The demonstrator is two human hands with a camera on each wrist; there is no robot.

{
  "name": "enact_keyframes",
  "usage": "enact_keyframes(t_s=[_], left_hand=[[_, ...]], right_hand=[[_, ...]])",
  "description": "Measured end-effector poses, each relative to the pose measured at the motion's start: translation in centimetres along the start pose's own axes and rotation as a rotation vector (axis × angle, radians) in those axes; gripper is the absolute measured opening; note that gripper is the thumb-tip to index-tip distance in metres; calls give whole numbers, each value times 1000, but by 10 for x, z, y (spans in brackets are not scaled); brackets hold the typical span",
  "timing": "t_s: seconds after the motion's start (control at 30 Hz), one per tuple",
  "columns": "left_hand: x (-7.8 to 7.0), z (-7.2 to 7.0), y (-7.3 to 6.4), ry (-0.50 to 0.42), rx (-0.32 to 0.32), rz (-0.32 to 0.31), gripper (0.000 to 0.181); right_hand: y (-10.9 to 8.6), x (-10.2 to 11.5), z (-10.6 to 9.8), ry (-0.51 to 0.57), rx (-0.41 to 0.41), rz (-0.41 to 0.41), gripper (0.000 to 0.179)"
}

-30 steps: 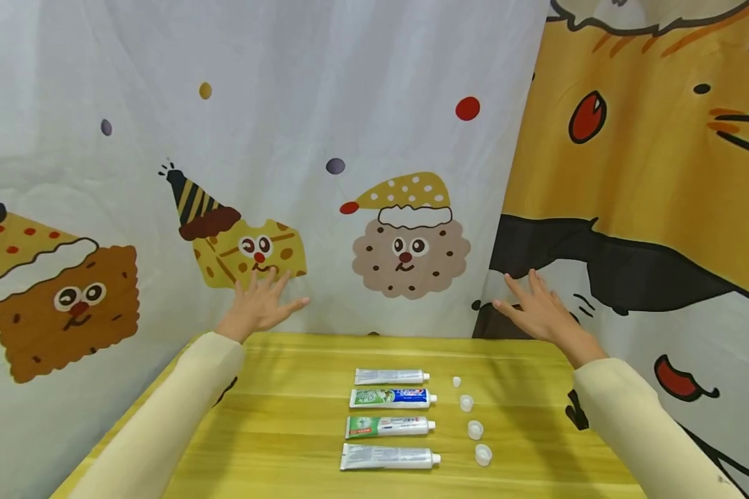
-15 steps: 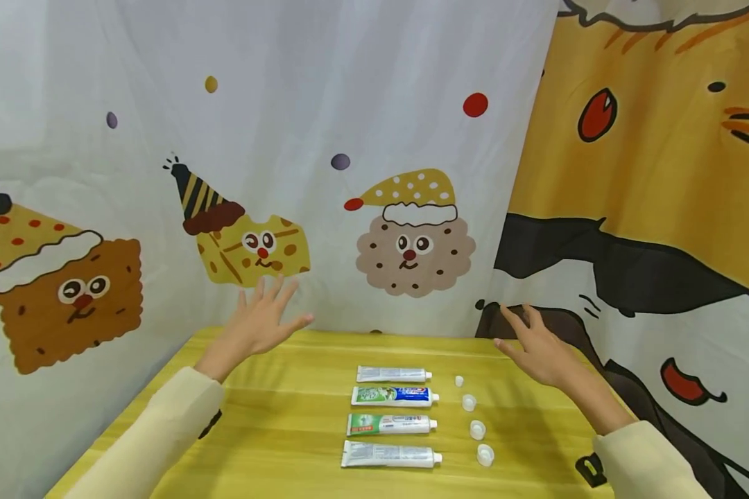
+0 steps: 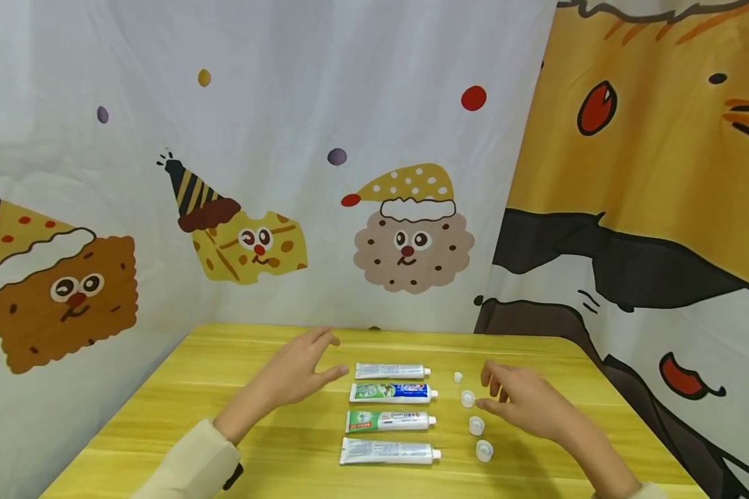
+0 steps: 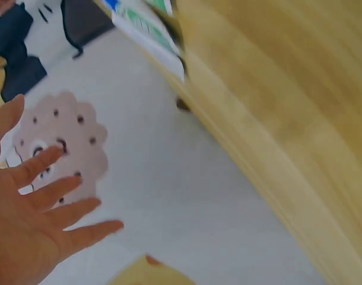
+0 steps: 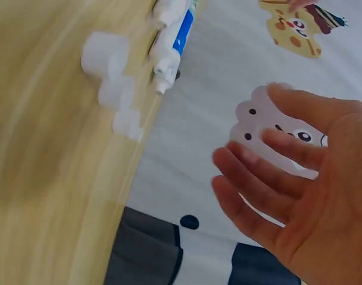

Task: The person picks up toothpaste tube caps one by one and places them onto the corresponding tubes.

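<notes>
Several toothpaste tubes lie in a column on the table, nozzles to the right: a silver-white tube (image 3: 392,371) at the back, a green-and-blue tube (image 3: 392,394), a green-and-white tube (image 3: 390,421) and a larger silver-white tube (image 3: 388,452) in front. A column of white caps stands right of the nozzles, from a tiny cap (image 3: 458,377) to a wider cap (image 3: 484,451). My left hand (image 3: 296,367) hovers left of the back tubes, fingers spread in the left wrist view. Beside the caps, my right hand (image 3: 527,400) holds nothing, its fingers loosely bent.
The yellow wood-grain table (image 3: 274,457) ends at the back against a white curtain (image 3: 274,83) printed with cartoon snacks. An orange, black and white printed cloth (image 3: 649,152) hangs at the right. A black band (image 3: 233,477) shows at my left sleeve.
Both hands have come down from in front of the curtain toward the table, the left moving right toward the tubes, the right toward the caps. Tubes and caps stay in place.
</notes>
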State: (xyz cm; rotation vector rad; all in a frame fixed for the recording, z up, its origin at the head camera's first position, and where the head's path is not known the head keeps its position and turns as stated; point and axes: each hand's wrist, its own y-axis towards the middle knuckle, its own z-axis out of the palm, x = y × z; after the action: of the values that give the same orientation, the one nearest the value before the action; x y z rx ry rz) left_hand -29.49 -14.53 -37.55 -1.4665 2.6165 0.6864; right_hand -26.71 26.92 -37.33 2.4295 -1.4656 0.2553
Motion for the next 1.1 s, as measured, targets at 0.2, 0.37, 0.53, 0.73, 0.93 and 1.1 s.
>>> enact_keyframes(t_s=[0.2,0.37,0.53,0.73,0.93,1.1], left_hand=[[-19,25,-6,-37,81,77,29],[-28,46,-10,-52,159,144,22],[-42,62,-13,-21,242,186,23],[-59,76,-8,156,309,231,31],[-73,86,-4,284,344,260,37],[-80,90,1,333,348,311,28]], right_hand=[[-6,-11,20,42,136,-32,23],[-6,-17,32,122,285,-14,26],[-7,-17,42,179,355,-33,30],[-3,-15,49,146,340,-63,23],[-2,-14,54,156,351,-55,17],[-3,-13,52,176,352,-68,19]])
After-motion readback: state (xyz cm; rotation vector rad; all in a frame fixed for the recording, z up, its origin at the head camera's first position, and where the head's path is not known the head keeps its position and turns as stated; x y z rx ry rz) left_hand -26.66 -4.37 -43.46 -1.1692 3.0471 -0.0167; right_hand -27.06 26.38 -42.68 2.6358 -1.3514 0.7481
